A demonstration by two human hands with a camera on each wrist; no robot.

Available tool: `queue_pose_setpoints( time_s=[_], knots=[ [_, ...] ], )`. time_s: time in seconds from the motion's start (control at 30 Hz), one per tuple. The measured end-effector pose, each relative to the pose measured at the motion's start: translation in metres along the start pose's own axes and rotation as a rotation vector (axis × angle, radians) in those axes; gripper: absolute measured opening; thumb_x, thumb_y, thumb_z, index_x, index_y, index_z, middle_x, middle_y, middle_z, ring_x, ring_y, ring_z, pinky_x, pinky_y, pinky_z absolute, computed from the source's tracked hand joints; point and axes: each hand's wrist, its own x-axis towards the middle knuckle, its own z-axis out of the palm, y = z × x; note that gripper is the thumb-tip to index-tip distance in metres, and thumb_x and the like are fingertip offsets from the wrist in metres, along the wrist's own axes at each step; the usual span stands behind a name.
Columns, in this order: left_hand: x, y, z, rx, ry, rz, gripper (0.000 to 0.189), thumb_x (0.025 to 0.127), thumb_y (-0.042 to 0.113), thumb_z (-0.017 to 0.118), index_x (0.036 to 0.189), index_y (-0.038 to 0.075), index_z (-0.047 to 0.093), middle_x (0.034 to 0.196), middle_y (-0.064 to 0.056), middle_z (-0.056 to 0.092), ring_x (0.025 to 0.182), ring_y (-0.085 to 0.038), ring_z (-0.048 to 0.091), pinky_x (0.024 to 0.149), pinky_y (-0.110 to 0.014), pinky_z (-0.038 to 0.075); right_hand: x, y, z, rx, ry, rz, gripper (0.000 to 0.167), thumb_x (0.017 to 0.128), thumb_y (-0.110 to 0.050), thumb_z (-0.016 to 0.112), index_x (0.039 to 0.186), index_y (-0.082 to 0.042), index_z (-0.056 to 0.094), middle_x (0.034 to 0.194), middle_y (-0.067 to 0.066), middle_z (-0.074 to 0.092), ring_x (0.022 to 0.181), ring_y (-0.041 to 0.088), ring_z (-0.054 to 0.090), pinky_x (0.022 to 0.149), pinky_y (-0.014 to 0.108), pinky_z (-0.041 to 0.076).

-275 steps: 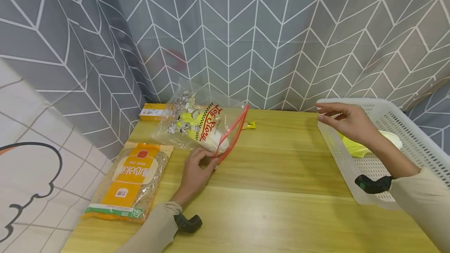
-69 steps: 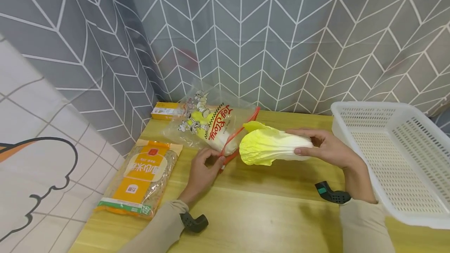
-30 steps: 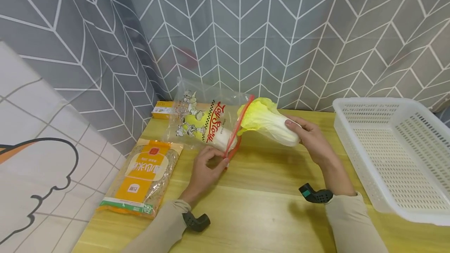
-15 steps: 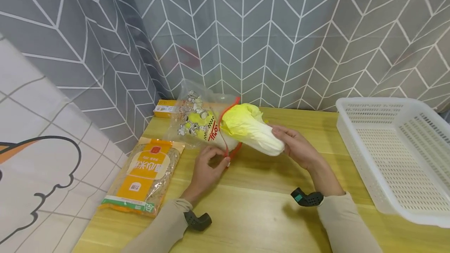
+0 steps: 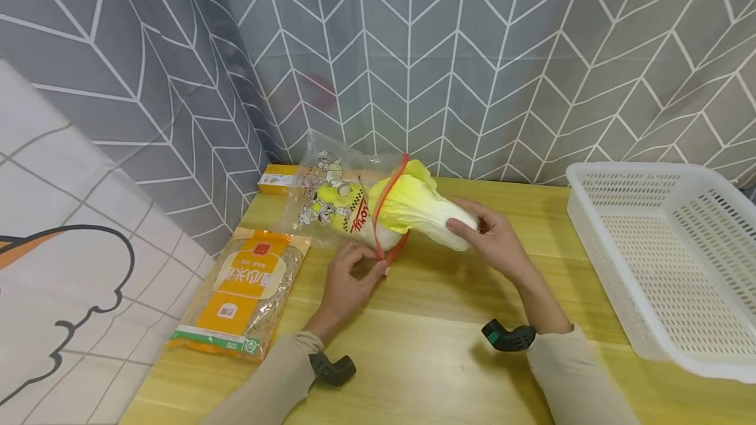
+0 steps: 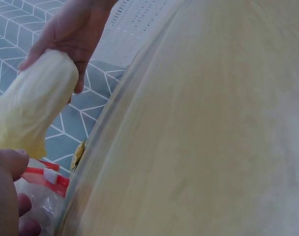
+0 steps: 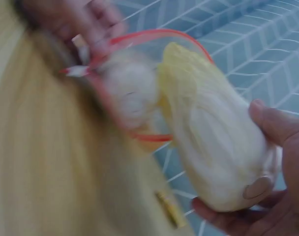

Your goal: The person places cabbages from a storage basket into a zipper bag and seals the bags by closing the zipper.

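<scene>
Facing a gray herringbone curtain (image 5: 461, 84) at the back and white tile-patterned sheeting (image 5: 59, 326) on the left. Working over a wood-grain table (image 5: 425, 353), seeing a white slotted plastic basket (image 5: 608, 267) standing on the right. Dealing with a clear cartoon-printed zip bag (image 5: 333, 179) left of center, seeing its red-edged mouth gaping rightward and a bagged napa cabbage (image 7: 132, 93) lying inside. Passing over an orange-labeled food packet (image 5: 236, 294) lying flat on the left. Gripping the white base of another napa cabbage (image 5: 434, 215) in the right hand (image 5: 496, 244), curling thumb and fingers around it, resting its yellow leafy end at the mouth with the red rim crossing in front. Pinching the rim's near corner between thumb and fingers of the left hand (image 5: 344, 290). Wearing black wrist units (image 5: 333, 372). Noticing a small yellow-orange box (image 5: 277, 180) behind the bag, a yellow sachet (image 7: 170, 209) near the table's far edge, and a white slider (image 6: 51, 176) just beside the left thumb.
</scene>
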Motion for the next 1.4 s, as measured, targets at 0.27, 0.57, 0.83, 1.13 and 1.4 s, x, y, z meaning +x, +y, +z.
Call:
queue_pose_setpoints(
  time_s=[0.27,0.57,0.83,1.13,1.4],
  knots=[
    [0.001,-0.001,-0.001,0.019,-0.002,-0.031,0.015,0.085,0.013,0.082,0.083,0.017,0.067,0.094,0.004,0.065,0.094,-0.014,0.056,0.083,-0.030,0.049,0.003,0.006,0.017,-0.078,0.146,-0.111,0.048,0.095,-0.014,0.072,0.142,-0.017,0.061,0.133,0.012,0.064,0.095,0.013,0.057,0.073,0.015,0.050],
    [0.001,0.001,0.001,0.052,0.092,0.100,0.011,0.086,0.016,0.081,0.088,0.012,0.071,0.097,0.001,0.063,0.103,-0.017,0.056,0.095,-0.039,0.046,0.002,0.000,0.038,0.172,0.385,-0.448,0.053,0.086,0.015,0.069,0.136,-0.001,0.062,0.127,-0.001,0.064,0.105,0.012,0.058,0.080,0.013,0.053],
    [0.004,-0.003,-0.002,0.107,0.123,-0.044,0.010,0.086,0.017,0.081,0.087,0.014,0.072,0.096,0.001,0.068,0.098,-0.017,0.060,0.090,-0.035,0.045,0.000,0.000,0.036,0.174,0.185,-0.244,0.048,0.092,0.004,0.069,0.138,-0.003,0.061,0.135,0.006,0.062,0.099,0.008,0.062,0.076,0.017,0.056],
    [0.003,-0.003,-0.005,0.124,0.109,-0.089,0.008,0.087,0.016,0.079,0.090,0.013,0.073,0.097,-0.002,0.071,0.098,-0.020,0.062,0.089,-0.037,0.046,0.004,0.003,0.032,-0.014,0.021,-0.081,0.047,0.099,-0.019,0.066,0.145,-0.019,0.057,0.142,0.010,0.059,0.098,0.011,0.062,0.075,0.020,0.055],
    [0.002,-0.002,-0.002,0.118,0.094,-0.094,0.009,0.087,0.016,0.081,0.090,0.015,0.073,0.098,0.001,0.071,0.097,-0.017,0.059,0.086,-0.034,0.045,0.009,-0.003,0.046,-0.063,0.238,-0.343,0.052,0.087,0.001,0.077,0.136,-0.009,0.065,0.130,0.014,0.065,0.102,0.007,0.058,0.075,0.011,0.049]
  ],
)
